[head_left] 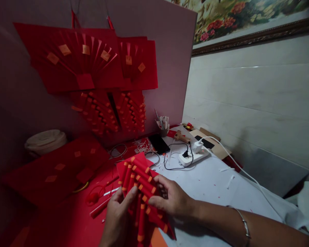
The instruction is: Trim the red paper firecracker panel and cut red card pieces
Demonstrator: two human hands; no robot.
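Paper firecracker panel (145,190) above table's (208,185) near edge, left hand (118,207) and right hand (174,198) gripping opposite sides. Slanted orange-banded tubes (140,164) already on; loose red tube (101,208) alongside. Rows complete? Cannot tell.

Framed painting (229,22) on pale wall (249,91)

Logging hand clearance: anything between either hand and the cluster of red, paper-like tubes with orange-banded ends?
Nothing visible. The left hand and right hand touch the tube cluster directly, from opposite sides; its underside is hidden. The white, oblong power strip lies farther back, apart from both.
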